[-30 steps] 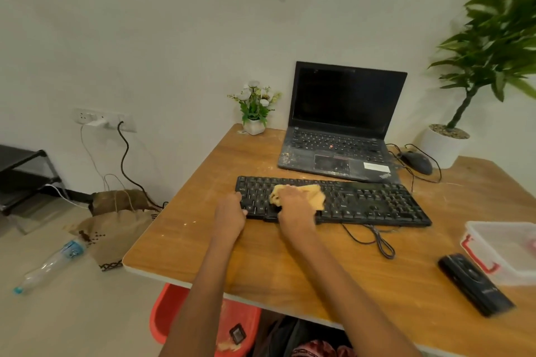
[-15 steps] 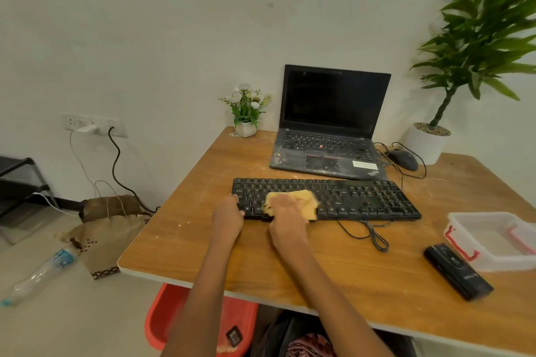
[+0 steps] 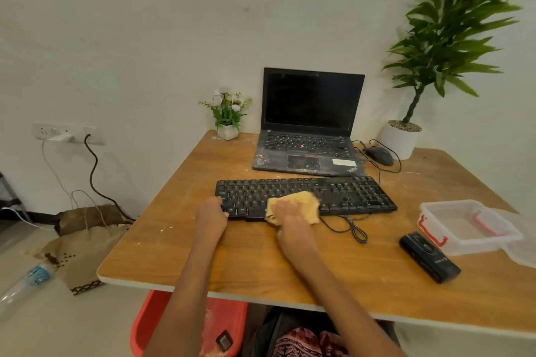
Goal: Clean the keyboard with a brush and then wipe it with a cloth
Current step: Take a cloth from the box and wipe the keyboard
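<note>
A black wired keyboard (image 3: 348, 193) lies across the middle of the wooden desk (image 3: 290, 269). My right hand (image 3: 290, 213) presses a yellow cloth (image 3: 304, 204) flat onto the keyboard's front middle keys. My left hand (image 3: 211, 216) grips the keyboard's front left corner and holds it still. No brush is in view.
A dusty open laptop (image 3: 307, 136) stands behind the keyboard, with a mouse (image 3: 378, 155) and a potted plant (image 3: 403, 136) to its right. A small flower pot (image 3: 227, 130) sits at the back left. A clear plastic box (image 3: 467, 229) and a black device (image 3: 429, 256) lie at right. A red bin (image 3: 150, 324) stands under the desk.
My right hand has slid the cloth a little toward the keyboard's front edge. The left hand stays on the corner. The camera has tilted up slightly.
</note>
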